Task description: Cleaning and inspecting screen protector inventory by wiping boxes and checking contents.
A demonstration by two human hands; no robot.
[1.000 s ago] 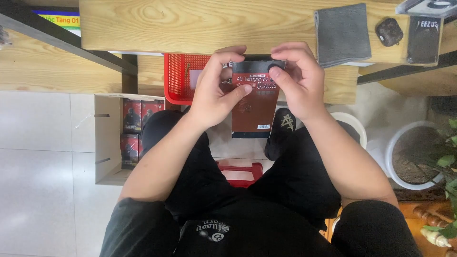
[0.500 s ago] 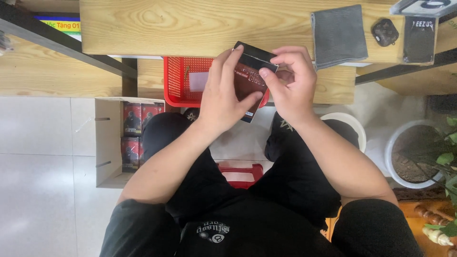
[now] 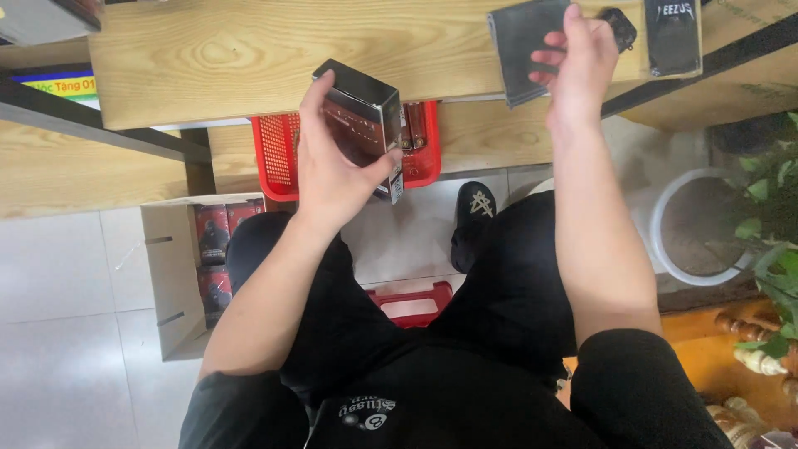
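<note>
While gripped by the left hand point(image 3: 332, 170), dark glossy box point(image 3: 366, 125) above red basket point(image 3: 278, 158).

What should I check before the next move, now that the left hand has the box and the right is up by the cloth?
1. Left hand grip on the dark box: ok, fingers wrap it and it is clear of the wooden table.
2. Right hand free: cannot tell; its fingers touch the grey cloth.
3. Cloth flat on the table: ok.
4. Red basket under the table edge: ok, partly hidden.
5. Cardboard carton of boxes on the floor, open: ok.
</note>
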